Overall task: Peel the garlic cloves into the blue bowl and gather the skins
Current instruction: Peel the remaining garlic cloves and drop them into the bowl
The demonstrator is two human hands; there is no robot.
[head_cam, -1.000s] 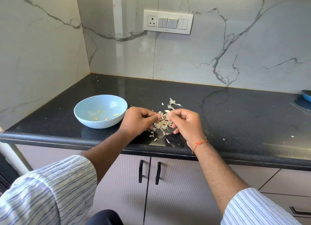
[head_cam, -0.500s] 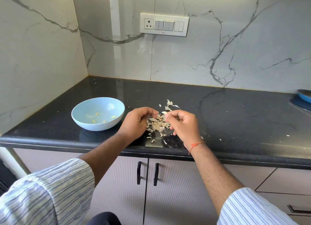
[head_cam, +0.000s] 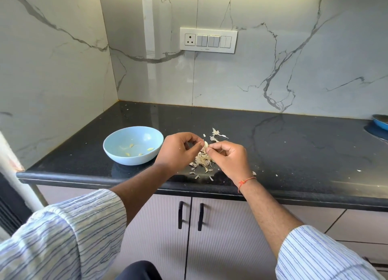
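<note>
- The garlic clove [head_cam: 205,143] is now raised clear of the skins [head_cam: 203,160], just right of the blue bowl [head_cam: 133,145]; a second ago both hands sat low in that heap, so a fresh clove seems to have been picked out for peeling.
- The left hand [head_cam: 178,150] pinches the clove from the bowl side with curled fingers; the right hand [head_cam: 228,158] nips its other end between thumb and forefinger.
- A few peeled cloves [head_cam: 138,150] lie inside the blue bowl, as before; I judge the task part done.
- The skins stay heaped right of the bowl on the black counter [head_cam: 294,145], with stray flakes further right; gathering is not yet done.
</note>
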